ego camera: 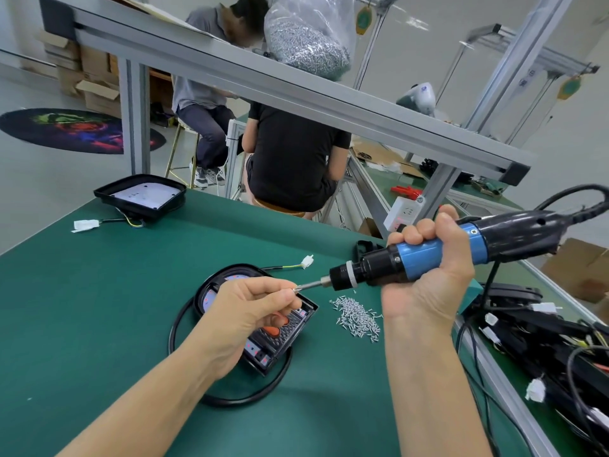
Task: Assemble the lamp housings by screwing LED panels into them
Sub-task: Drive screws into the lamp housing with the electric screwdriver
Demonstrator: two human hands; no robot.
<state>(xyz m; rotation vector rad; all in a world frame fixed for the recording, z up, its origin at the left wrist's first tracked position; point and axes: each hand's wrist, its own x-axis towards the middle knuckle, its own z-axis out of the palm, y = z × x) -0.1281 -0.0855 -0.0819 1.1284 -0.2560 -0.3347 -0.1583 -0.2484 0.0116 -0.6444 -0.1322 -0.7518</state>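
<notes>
Two hands are busy at once: our right hand is wrapped round the blue electric screwdriver, and the fingers of our left hand pinch a small screw up against the tip of its bit. We judge this to be the loading step, seating a screw on the bit before driving it. The screwdriver lies nearly level, its long axis running from upper right down to the left, bit pointing left. Below our left hand, the lamp housing with its LED panel rests on the green bench, just left of the loose screw pile. Next we would need to tip the driver upright over a panel hole and press down.
</notes>
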